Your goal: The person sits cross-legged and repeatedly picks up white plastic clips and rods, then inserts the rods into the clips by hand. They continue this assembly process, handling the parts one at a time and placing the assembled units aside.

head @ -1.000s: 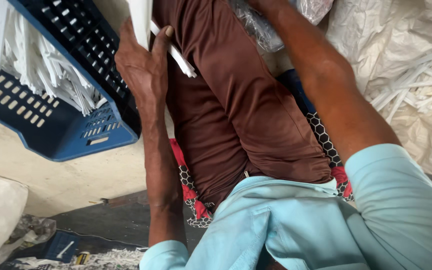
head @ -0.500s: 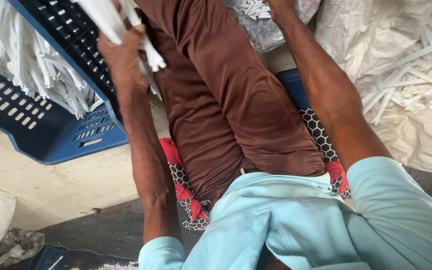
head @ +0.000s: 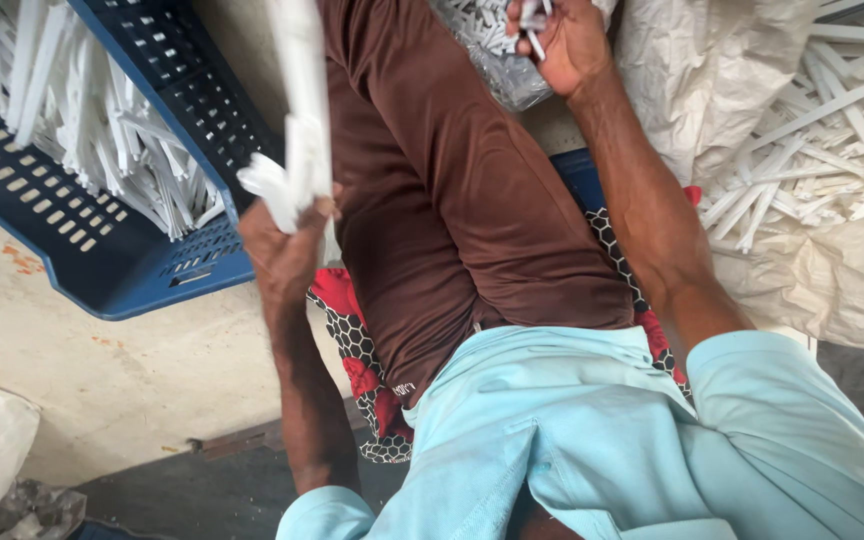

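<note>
The left hand (head: 282, 250) is nearest, fingers closed around a bundle of white plastic strips (head: 297, 110) that stands up beside the blue crate (head: 102, 270), itself full of similar white strips. Farther off, past the brown-clad thigh (head: 452, 190), the right hand (head: 562, 40) pinches a few small white pieces (head: 534, 20) over a clear plastic bag (head: 492, 50).

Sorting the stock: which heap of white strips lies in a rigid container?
The heap in the blue slotted crate, beside the left hand; the other white strips lie on crumpled sacking.

Red patterned cushion (head: 352, 345) (honeycomb-edged) on pale concrete floor (head: 122, 380)
</note>
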The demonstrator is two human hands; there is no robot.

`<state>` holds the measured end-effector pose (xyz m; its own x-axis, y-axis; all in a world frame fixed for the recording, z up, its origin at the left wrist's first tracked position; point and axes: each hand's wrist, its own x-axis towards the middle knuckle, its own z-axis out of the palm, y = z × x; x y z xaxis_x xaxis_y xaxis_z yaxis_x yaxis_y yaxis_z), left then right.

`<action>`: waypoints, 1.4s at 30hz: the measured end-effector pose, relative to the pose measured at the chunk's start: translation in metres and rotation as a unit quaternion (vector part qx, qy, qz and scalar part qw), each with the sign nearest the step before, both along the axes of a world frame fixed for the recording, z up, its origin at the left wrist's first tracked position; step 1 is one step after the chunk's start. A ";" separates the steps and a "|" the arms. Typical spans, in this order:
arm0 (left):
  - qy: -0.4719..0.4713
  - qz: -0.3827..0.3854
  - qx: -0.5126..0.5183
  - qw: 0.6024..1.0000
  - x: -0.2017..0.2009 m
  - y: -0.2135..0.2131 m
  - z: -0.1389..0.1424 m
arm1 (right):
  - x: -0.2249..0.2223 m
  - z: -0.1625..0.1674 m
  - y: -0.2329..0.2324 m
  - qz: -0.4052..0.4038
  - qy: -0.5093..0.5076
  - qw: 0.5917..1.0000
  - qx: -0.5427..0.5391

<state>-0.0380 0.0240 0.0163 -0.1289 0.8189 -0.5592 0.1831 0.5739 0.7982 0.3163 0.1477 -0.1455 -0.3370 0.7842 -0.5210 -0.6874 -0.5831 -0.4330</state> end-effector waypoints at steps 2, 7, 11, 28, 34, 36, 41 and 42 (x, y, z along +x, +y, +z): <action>0.059 -0.038 -0.009 0.998 0.010 -0.016 0.007 | 0.012 0.009 -0.015 -0.003 -0.018 1.000 -0.002; 0.140 -0.127 0.102 0.977 0.039 -0.045 0.024 | 0.038 0.031 -0.050 -0.018 0.022 1.000 0.004; 0.168 -0.162 0.104 0.967 0.051 -0.061 0.033 | 0.046 0.056 -0.075 -0.043 0.022 0.998 0.029; 0.036 -0.226 0.135 0.964 0.054 -0.089 0.022 | 0.058 0.141 -0.185 -0.010 -0.159 0.977 0.142; 0.247 -0.312 0.322 0.859 0.058 -0.107 0.021 | 0.054 0.150 -0.191 -0.034 -0.175 0.974 0.141; 0.266 -0.298 0.371 0.838 0.062 -0.113 0.019 | 0.055 0.152 -0.193 -0.030 -0.185 0.973 0.137; 0.264 -0.261 0.390 0.842 0.067 -0.130 0.013 | 0.055 0.157 -0.202 -0.011 -0.205 0.966 0.155; 0.272 -0.260 0.365 0.852 0.067 -0.132 0.012 | 0.055 0.157 -0.203 -0.011 -0.215 0.963 0.162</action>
